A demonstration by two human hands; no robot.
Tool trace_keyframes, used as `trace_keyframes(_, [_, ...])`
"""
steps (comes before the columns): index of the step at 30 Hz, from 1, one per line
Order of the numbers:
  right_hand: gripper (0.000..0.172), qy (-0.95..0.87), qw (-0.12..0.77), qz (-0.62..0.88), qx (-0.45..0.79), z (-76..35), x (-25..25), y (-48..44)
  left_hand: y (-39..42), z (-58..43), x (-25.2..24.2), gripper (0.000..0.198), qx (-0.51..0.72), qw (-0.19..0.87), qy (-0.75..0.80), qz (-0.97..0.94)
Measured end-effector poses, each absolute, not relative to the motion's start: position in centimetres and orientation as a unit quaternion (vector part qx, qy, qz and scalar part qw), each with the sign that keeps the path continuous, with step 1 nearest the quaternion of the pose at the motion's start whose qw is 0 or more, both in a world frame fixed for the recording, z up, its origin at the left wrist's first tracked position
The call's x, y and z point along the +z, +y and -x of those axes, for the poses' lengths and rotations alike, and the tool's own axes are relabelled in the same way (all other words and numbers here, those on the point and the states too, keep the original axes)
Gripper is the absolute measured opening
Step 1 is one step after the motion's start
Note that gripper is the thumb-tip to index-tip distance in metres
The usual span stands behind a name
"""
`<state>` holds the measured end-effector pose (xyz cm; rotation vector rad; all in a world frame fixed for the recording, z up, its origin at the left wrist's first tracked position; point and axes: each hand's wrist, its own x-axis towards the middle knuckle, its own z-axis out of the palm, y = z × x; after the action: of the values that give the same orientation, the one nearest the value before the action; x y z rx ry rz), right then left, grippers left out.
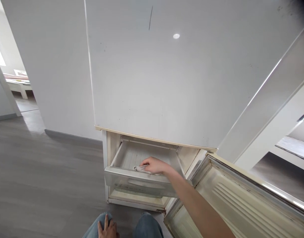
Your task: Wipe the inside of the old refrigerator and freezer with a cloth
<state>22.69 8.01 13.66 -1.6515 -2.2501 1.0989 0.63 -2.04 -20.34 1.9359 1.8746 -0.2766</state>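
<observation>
Under the right hand (pixel 155 165) lies a grey cloth (pixel 140 168), soft and matt, bunched against the inside of the drawer (pixel 139 181). The drawer looks like clear plastic, smooth but cloudy and scuffed, with a dull sheen along its front rim. Above the hand, the fridge door (pixel 166 76) is a smooth white panel with a faint gloss, speckled with small dark marks and catching one bright spot of light. To the right of the hand, the open lower door (pixel 241 205) shows a ribbed cream plastic lining, yellowed, edged by a shiny strip. The left hand (pixel 107 228) rests on blue denim (pixel 147 226), matt and woven. Left of both hands, the floor (pixel 42 172) is grey wood-look boarding with a satin finish.
</observation>
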Motion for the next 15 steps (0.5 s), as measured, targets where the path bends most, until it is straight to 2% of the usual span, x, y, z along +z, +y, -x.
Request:
trace_keyframes(4, [0.036, -0.734, 0.255, 0.54, 0.324, -17.6, 14.2, 6.9, -2.3, -0.8, -20.5, 0.06, -0.09, 0.207, 0.682, -0.695])
trace_keyframes(6, [0.039, -0.759, 0.315, 0.497, 0.279, -15.4, 13.5, 5.6, -2.5, -0.9, -20.7, 0.058, -0.07, 0.191, 0.692, -0.692])
trace_keyframes(8, [0.038, -0.826, 0.293, 0.436, 0.203, -13.7, 12.0, 4.3, -2.6, -0.9, -20.9, 0.056, -0.058, 0.169, 0.699, -0.692])
trace_keyframes(10, [0.036, -0.888, 0.224, 0.389, 0.103, -12.5, 10.0, 3.3, -2.7, -0.9, -21.0, 0.055, -0.06, 0.154, 0.7, -0.695])
trace_keyframes(12, [0.045, -0.914, 0.169, 0.369, 0.002, -12.0, 7.9, 2.7, -2.7, -0.7, -21.2, 0.056, -0.073, 0.155, 0.696, -0.698])
trace_keyframes(15, [0.055, -0.913, 0.154, 0.362, -0.107, -12.5, 5.7, 2.6, -2.4, -0.5, -21.3, 0.058, -0.092, 0.167, 0.69, -0.699])
